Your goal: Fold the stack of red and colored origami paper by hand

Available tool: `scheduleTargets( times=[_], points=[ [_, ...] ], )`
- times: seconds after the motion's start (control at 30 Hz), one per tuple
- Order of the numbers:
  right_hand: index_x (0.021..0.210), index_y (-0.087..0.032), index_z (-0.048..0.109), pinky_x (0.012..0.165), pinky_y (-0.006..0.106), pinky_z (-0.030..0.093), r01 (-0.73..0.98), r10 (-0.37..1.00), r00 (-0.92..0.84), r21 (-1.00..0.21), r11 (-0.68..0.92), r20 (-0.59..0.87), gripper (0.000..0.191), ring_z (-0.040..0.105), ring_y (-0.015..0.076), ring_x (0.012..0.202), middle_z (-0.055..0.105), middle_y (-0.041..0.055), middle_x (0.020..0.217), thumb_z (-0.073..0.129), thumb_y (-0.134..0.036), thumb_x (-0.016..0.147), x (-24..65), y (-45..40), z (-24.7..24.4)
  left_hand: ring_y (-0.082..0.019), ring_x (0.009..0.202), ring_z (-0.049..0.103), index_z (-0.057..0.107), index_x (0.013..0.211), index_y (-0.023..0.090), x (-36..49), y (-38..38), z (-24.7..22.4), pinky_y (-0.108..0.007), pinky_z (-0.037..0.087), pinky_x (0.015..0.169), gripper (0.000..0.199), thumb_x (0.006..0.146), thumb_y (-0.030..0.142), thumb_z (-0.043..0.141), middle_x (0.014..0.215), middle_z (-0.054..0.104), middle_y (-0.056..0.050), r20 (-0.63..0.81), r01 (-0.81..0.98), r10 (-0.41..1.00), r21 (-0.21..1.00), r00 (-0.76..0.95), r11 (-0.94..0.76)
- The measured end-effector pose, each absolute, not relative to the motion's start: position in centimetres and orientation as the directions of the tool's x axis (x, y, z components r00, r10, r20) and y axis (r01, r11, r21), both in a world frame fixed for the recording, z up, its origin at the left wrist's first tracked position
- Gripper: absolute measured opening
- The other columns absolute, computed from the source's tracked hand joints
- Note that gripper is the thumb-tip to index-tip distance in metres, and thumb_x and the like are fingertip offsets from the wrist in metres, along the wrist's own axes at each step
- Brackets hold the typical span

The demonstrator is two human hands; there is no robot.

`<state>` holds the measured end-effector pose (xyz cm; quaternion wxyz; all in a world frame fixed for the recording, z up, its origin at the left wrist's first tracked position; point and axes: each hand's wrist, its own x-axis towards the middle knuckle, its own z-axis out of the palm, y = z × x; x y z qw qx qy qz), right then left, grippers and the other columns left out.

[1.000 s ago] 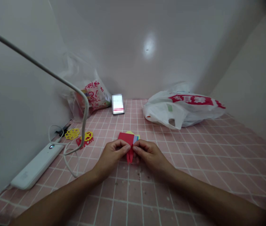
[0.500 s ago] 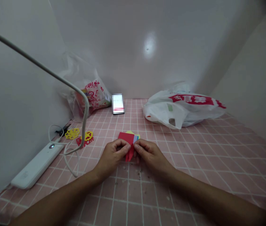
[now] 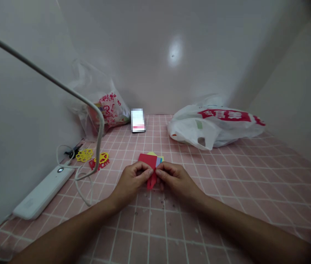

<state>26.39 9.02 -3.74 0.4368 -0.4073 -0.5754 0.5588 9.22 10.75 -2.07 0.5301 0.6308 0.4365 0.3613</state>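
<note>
Between my two hands is a small piece of folded red paper (image 3: 151, 181), its lower end hanging down in narrow points. My left hand (image 3: 133, 180) pinches its left side between thumb and forefinger. On the right side, the thumb and fingertips of my right hand (image 3: 176, 179) are closed on the same paper, close to the left fingertips. Just beyond the fingers lies a small stack of coloured paper sheets (image 3: 147, 159), red on top, with yellow, lilac and blue edges showing. My fingers hide part of the folded piece and of the stack.
A phone (image 3: 138, 120) leans at the back, between a clear plastic bag (image 3: 111, 110) and a white plastic bag (image 3: 216, 126). At left are a white lamp base (image 3: 43, 192) with a bent stem (image 3: 100, 128), a cable, yellow cut-paper shapes (image 3: 84, 155) and a red cutout (image 3: 94, 165).
My right fingertips have shifted slightly left, closer to the left ones. The lower points of the red paper have drawn a little closer together. Both hands keep their hold.
</note>
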Motion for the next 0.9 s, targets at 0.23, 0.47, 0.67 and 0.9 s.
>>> scheduleTargets(
  times=[0.23,0.47,0.67,0.9],
  points=[
    [0.069,-0.016,0.057,0.060,0.026,0.034,0.190,0.960,-0.233,-0.961,0.198,0.152,0.022,0.045,0.0124,0.063,0.051,-0.0017,0.066,0.053,-0.026,0.088,26.55,8.90,-3.24,-0.012,0.064,0.050,0.061,0.071,0.015,9.28,10.70,-1.88,-0.024,0.040,0.064,0.022,0.082,0.033,0.061,0.066,0.056,0.001,0.001,0.192,0.932,0.978,0.362,-0.076],
    [0.071,-0.017,0.057,0.059,0.026,0.035,0.167,0.960,-0.248,-0.970,0.178,0.133,0.021,0.044,0.0126,0.063,0.050,-0.0018,0.066,0.052,-0.028,0.088,26.52,8.91,-3.29,-0.012,0.063,0.049,0.059,0.072,0.016,9.36,10.75,-1.91,-0.024,0.040,0.062,0.021,0.083,0.033,0.058,0.067,0.055,0.002,0.012,0.231,0.927,0.967,0.376,-0.106],
    [0.072,-0.018,0.056,0.057,0.025,0.036,0.123,0.962,-0.252,-0.982,0.141,0.107,0.022,0.044,0.0125,0.061,0.050,-0.0019,0.066,0.052,-0.031,0.090,26.54,8.78,-3.32,-0.013,0.064,0.052,0.061,0.071,0.016,9.41,10.71,-1.81,-0.025,0.041,0.063,0.018,0.082,0.030,0.057,0.068,0.058,0.001,0.011,0.306,0.906,0.939,0.423,-0.155],
    [0.067,-0.018,0.052,0.058,0.026,0.033,0.263,0.961,-0.207,-0.936,0.234,0.182,0.023,0.044,0.0126,0.061,0.050,-0.0019,0.064,0.050,-0.024,0.089,26.64,8.82,-3.17,-0.012,0.059,0.052,0.060,0.076,0.016,9.70,10.66,-1.87,-0.024,0.040,0.059,0.017,0.074,0.032,0.065,0.067,0.059,0.001,-0.115,0.213,0.876,0.977,0.468,0.014]
  ],
)
